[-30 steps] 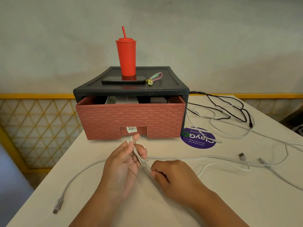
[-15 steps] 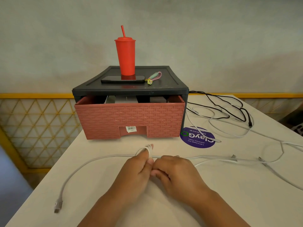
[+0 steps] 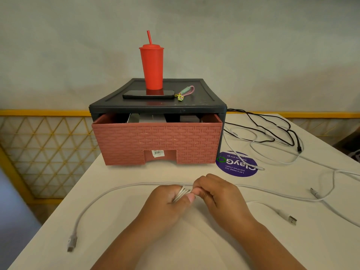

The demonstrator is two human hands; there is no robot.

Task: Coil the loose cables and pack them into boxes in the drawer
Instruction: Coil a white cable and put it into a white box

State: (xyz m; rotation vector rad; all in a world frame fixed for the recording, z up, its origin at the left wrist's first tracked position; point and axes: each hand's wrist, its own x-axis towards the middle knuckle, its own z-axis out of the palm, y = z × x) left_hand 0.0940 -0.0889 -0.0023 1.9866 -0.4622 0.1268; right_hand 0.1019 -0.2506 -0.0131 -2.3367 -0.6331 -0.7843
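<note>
My left hand (image 3: 167,205) pinches several folded loops of a white cable (image 3: 182,192) between thumb and fingers. My right hand (image 3: 220,195) presses against it, fingers closed on the same cable. The cable's loose tail (image 3: 101,197) curves left across the table to a grey plug (image 3: 71,243). Behind my hands stands a black drawer unit with a pink brick-patterned drawer (image 3: 157,142) pulled slightly out; boxes (image 3: 148,118) show inside. A black cable (image 3: 280,131) and other white cables (image 3: 272,158) lie tangled at the right.
A red tumbler with a straw (image 3: 152,68), a phone (image 3: 149,93) and a keychain (image 3: 184,92) sit on the drawer unit. A purple round sticker (image 3: 236,166) marks the table. A USB plug (image 3: 291,220) lies right of my hands. The table's left edge (image 3: 58,211) drops off beside a yellow lattice.
My hands have lowered toward the table and closed together, with more loops gathered in the left hand. The right-hand cable end has been drawn in closer.
</note>
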